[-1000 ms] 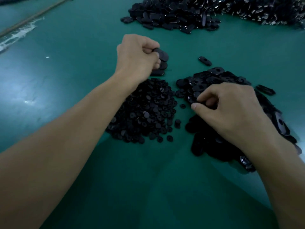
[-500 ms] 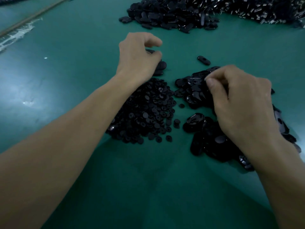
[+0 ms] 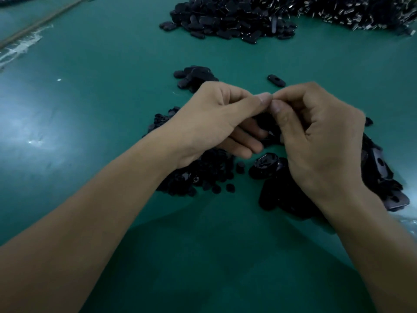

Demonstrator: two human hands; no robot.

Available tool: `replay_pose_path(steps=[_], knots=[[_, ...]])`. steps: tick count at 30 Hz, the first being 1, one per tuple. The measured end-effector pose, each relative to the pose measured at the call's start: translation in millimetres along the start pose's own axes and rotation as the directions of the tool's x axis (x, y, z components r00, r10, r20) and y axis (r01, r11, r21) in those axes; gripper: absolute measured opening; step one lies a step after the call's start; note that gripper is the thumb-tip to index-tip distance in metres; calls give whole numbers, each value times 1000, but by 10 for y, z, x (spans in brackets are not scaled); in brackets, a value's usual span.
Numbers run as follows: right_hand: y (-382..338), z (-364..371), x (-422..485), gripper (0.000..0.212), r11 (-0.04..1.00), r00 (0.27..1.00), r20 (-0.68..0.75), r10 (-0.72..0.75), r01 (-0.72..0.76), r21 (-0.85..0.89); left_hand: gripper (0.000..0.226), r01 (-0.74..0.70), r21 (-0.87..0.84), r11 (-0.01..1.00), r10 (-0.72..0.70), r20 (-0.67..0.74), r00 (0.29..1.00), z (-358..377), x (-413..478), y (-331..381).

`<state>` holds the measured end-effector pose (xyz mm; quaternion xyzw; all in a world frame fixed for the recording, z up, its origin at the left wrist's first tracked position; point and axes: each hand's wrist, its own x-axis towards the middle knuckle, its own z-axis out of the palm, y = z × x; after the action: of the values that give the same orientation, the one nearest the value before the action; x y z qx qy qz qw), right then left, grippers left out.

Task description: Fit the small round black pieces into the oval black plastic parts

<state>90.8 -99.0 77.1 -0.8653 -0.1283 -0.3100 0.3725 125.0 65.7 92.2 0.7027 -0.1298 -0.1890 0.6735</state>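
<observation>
Left hand, right hand now together, curled fingertips tip-to-tip, contents unclear, above glossy oval parts.

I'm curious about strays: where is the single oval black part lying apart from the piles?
In the head view, the single oval part lies on the green table beyond the right hand, right of a small cluster of oval parts.
</observation>
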Motion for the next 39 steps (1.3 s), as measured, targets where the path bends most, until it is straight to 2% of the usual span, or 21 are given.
replay_pose_path(steps=[4, 7, 10, 13, 17, 21, 23, 26, 30, 37, 39], knots=[[-33, 11, -23, 6, 999, 999, -37, 26, -24, 43, 19, -10, -163, 987, 21, 67, 998, -20, 6, -13], [-43, 15, -7, 7, 996, 997, -27, 66, -64, 69, 18, -88, -177, 980, 93, 18, 996, -49, 29, -51], [-30, 17, 3, 23, 973, 980, 79, 183, -192, 127, 5, -172, -142, 975, 164, -67, 984, -60, 49, -87], [-14, 2, 16, 21, 920, 955, 153, 255, -288, 264, 10, -218, -126, 968, 206, -104, 973, -66, 68, -109], [-34, -22, 49, 19, 874, 962, 147, 230, -270, 403, 7, -231, -168, 958, 218, -92, 972, -42, 73, -112], [-35, -13, 44, 17, 855, 964, 127, 234, -266, 445, 23, -205, -195, 959, 186, -112, 976, -55, 83, -110], [-35, -22, 49, 19, 851, 966, 113, 231, -257, 457, 18, -176, -175, 969, 156, -119, 980, -64, 88, -115], [-38, -27, 60, 20, 852, 965, 94, 246, -262, 453, 8, -152, -132, 979, 138, -109, 984, -60, 87, -126], [-38, -23, 51, 21, 865, 964, 108, 244, -267, 425, 7, -173, -87, 981, 160, -135, 978, -61, 93, -128], [-25, -15, 25, 22, 939, 973, 118, 199, -224, 262, 10, -210, -43, 977, 199, -190, 961, -53, 99, -126], [4, -11, 13, 18, 963, 971, 117, 206, -222, 150, 10, -222, -23, 975, 212, -207, 955, -50, 98, -124]])
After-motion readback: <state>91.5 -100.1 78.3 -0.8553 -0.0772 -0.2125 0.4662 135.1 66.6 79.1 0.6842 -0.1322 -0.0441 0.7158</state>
